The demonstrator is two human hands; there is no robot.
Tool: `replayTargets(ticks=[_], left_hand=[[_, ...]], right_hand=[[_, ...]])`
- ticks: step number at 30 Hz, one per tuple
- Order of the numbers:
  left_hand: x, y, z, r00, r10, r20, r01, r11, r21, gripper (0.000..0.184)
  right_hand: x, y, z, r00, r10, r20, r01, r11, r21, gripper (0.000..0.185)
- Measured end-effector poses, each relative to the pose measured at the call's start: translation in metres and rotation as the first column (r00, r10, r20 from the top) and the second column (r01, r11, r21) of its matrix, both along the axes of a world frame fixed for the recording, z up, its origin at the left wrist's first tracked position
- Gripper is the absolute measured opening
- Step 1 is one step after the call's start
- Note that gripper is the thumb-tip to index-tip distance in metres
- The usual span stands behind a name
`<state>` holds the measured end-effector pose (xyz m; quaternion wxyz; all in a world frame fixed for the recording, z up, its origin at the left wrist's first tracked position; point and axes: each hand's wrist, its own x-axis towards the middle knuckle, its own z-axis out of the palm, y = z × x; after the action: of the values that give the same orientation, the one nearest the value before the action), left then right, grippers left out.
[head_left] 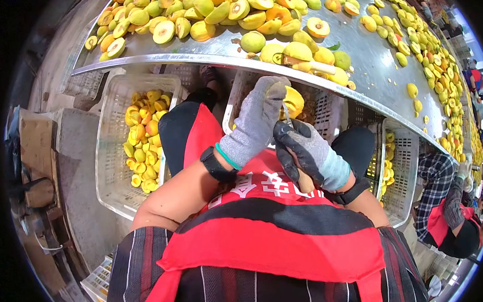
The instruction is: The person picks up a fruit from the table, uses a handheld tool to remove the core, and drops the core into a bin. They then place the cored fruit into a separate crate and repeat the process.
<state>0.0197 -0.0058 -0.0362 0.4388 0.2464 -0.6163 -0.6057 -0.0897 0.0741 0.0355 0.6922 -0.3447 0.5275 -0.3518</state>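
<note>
My left hand (257,114), in a grey glove, is closed around a yellow peach half (293,102) with a hollowed middle. My right hand (309,148), in a grey and black glove, grips a pitting tool by its wooden handle (305,182). The tool's thin metal shaft (287,115) points up at the peach half; whether its tip touches the flesh I cannot tell. Both hands are over my lap, just below the metal table's edge. Nearest above them on the table are several peaches (297,51) and a light-coloured handle (323,67) lying among them.
The metal table (369,80) carries many cut peaches (239,9). On my left stands a white crate (111,155) of pitted halves; another crate (404,166) stands on my right. A crate (330,113) sits under the table edge. A co-worker (440,202) sits at far right.
</note>
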Motion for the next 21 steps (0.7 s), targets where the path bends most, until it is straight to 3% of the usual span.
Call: replayTargets(ticks=[2, 3, 4, 5, 6, 8, 12, 13, 14, 15, 16, 17, 19, 20, 21], left_hand=[[0.003, 0.004, 0.007, 0.999, 0.047, 0.025, -0.043, 0.992, -0.122, 0.045], [0.005, 0.002, 0.014, 0.995, 0.015, 0.103, -0.005, 0.995, -0.097, 0.047], [0.004, 0.001, 0.015, 0.995, 0.014, 0.103, -0.005, 0.995, -0.095, 0.047], [0.004, -0.001, 0.016, 0.999, -0.014, 0.051, 0.018, 0.997, -0.075, 0.049], [0.003, -0.002, 0.016, 0.999, -0.041, 0.000, 0.041, 0.998, -0.056, 0.051], [0.003, -0.001, 0.017, 1.000, -0.031, -0.005, 0.030, 0.996, -0.088, 0.054], [-0.005, 0.004, 0.017, 0.997, 0.028, -0.073, -0.023, 0.998, 0.065, 0.058], [-0.005, 0.004, 0.015, 0.998, 0.029, -0.060, -0.024, 0.996, 0.090, 0.059], [-0.006, 0.005, 0.016, 0.998, 0.029, -0.061, -0.023, 0.996, 0.091, 0.059], [-0.007, 0.007, 0.016, 0.989, 0.038, -0.145, -0.004, 0.974, 0.228, 0.051], [-0.008, 0.007, 0.017, 0.972, 0.058, -0.226, 0.027, 0.933, 0.358, 0.042], [-0.010, 0.006, 0.009, 0.973, 0.057, -0.225, 0.028, 0.934, 0.357, 0.042], [-0.016, 0.001, -0.015, 0.979, 0.202, 0.006, -0.194, 0.932, 0.305, 0.042], [-0.009, -0.002, -0.012, 0.979, 0.202, 0.005, -0.194, 0.932, 0.305, 0.042], [0.005, -0.007, -0.004, 0.924, -0.040, -0.381, 0.235, 0.845, 0.481, 0.040]], right_hand=[[-0.007, 0.002, -0.008, 0.931, -0.066, 0.358, 0.016, 0.990, 0.140, 0.027], [-0.011, 0.004, -0.011, 0.857, -0.133, 0.498, 0.027, 0.977, 0.213, 0.026], [-0.014, 0.004, -0.011, 0.654, -0.184, 0.734, -0.054, 0.956, 0.288, 0.027], [-0.017, 0.002, -0.017, 0.528, -0.177, 0.831, -0.142, 0.946, 0.292, 0.029], [-0.019, 0.001, -0.025, 0.387, -0.177, 0.905, -0.229, 0.932, 0.280, 0.031], [-0.019, 0.000, -0.029, 0.332, -0.189, 0.924, -0.235, 0.932, 0.275, 0.033], [-0.018, 0.002, -0.039, 0.151, -0.183, 0.971, -0.253, 0.943, 0.217, 0.034], [-0.016, 0.002, -0.038, 0.152, -0.185, 0.971, -0.253, 0.942, 0.219, 0.034], [-0.014, 0.002, -0.036, 0.232, -0.158, 0.960, -0.204, 0.957, 0.207, 0.034], [-0.013, 0.003, -0.034, 0.311, -0.134, 0.941, -0.157, 0.969, 0.190, 0.035], [-0.011, 0.003, -0.030, 0.311, -0.133, 0.941, -0.155, 0.970, 0.189, 0.035], [-0.009, 0.003, -0.026, 0.341, -0.137, 0.930, -0.133, 0.972, 0.192, 0.034], [-0.007, 0.004, -0.026, 0.380, -0.109, 0.918, -0.097, 0.983, 0.157, 0.032], [-0.005, 0.006, -0.022, 0.380, -0.109, 0.918, -0.097, 0.983, 0.157, 0.032], [-0.002, 0.009, -0.015, 0.512, -0.083, 0.855, -0.063, 0.989, 0.134, 0.031]])
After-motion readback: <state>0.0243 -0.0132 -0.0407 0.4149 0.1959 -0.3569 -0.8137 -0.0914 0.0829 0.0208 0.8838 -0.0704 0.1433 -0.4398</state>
